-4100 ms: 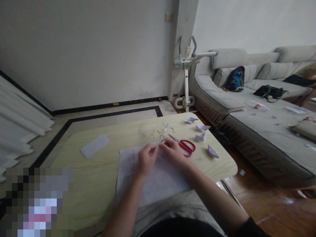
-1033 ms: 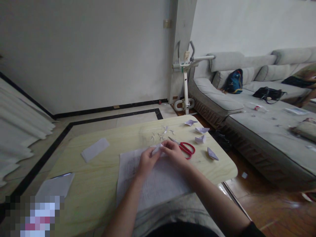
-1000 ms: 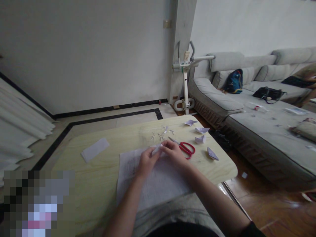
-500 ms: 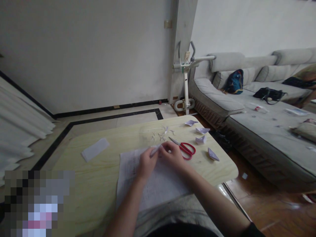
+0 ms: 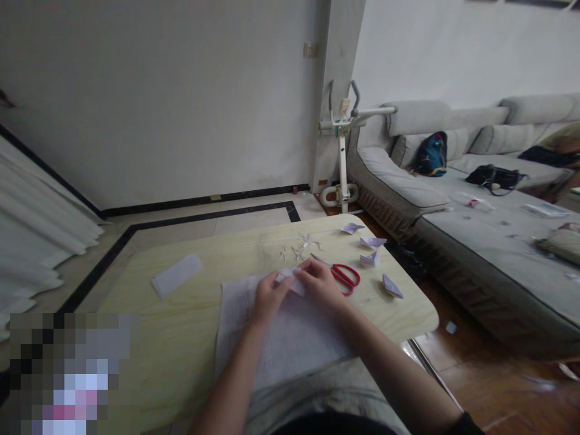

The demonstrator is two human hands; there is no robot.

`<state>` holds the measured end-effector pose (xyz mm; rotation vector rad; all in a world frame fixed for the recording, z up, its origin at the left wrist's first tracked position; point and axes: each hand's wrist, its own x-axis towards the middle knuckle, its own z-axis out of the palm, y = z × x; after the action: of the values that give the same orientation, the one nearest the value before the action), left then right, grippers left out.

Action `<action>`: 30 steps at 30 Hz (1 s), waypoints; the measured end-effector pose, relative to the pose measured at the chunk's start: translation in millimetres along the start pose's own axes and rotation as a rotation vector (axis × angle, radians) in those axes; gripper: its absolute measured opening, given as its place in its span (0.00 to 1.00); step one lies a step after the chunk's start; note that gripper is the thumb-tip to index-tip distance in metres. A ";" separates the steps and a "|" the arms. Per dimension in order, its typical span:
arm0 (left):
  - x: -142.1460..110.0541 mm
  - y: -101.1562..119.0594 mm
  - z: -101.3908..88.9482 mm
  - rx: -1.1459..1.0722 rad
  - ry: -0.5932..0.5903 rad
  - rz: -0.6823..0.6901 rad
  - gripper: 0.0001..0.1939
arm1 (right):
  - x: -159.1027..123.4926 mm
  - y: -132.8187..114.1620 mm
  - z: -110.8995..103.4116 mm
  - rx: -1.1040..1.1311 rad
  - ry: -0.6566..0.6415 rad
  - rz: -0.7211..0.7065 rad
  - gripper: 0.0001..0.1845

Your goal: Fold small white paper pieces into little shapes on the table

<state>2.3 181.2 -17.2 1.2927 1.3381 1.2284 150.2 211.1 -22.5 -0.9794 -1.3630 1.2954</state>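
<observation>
Between my two hands is a small folded piece of white paper (image 5: 290,277). My left hand (image 5: 268,297) pinches its left side, and my right hand (image 5: 319,283) grips its right side. Both hands are above a large printed sheet (image 5: 290,344) spread at the near side of the table. Red-handled scissors (image 5: 346,278) lie just beyond my right hand, their blades partly hidden by it. Thin paper scraps (image 5: 299,251) are scattered past my fingers. Several folded paper boats (image 5: 372,242) stand along the table's right side.
A stack of white paper strips (image 5: 177,275) lies on the left of the wooden table (image 5: 181,338). To the right is a grey sofa (image 5: 480,254) with a blue backpack (image 5: 431,154) and a black bag (image 5: 495,178). White exercise equipment (image 5: 343,157) stands by the wall.
My fingers have shifted slightly on the folded paper, and more of it shows between my hands. The view has tilted a little; the boats and scissors lie where they were.
</observation>
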 end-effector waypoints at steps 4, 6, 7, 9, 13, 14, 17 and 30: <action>0.2 -1.2 -0.8 0.041 -0.005 -0.029 0.16 | 0.5 -0.1 -0.6 0.033 -0.009 0.025 0.11; -0.6 0.3 -1.1 0.074 0.028 -0.023 0.16 | 0.7 -1.9 0.1 0.043 -0.011 0.049 0.11; -1.1 1.3 -1.2 0.090 0.044 -0.014 0.16 | 0.7 -3.0 0.6 0.046 -0.015 0.060 0.12; -1.9 2.7 -1.3 0.122 0.064 0.013 0.15 | 0.2 -5.1 1.8 0.037 -0.021 0.066 0.12; -2.0 1.0 -0.2 0.214 0.067 0.095 0.14 | -1.1 -7.0 3.4 -0.060 -0.018 0.017 0.12; -1.8 -0.3 0.1 0.237 0.063 0.117 0.13 | -1.3 -6.8 3.4 -0.086 -0.014 0.001 0.11; -1.9 -4.0 0.1 0.318 0.055 0.175 0.13 | -2.1 -5.1 2.9 -0.172 -0.008 -0.058 0.10; -3.9 -0.5 -2.3 0.289 0.080 0.194 0.14 | -2.1 -4.4 2.1 -0.284 -0.025 -0.123 0.13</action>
<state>0.3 177.2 -17.6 1.6216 1.5175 1.2607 148.9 208.1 -18.4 -1.0530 -1.6315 1.0432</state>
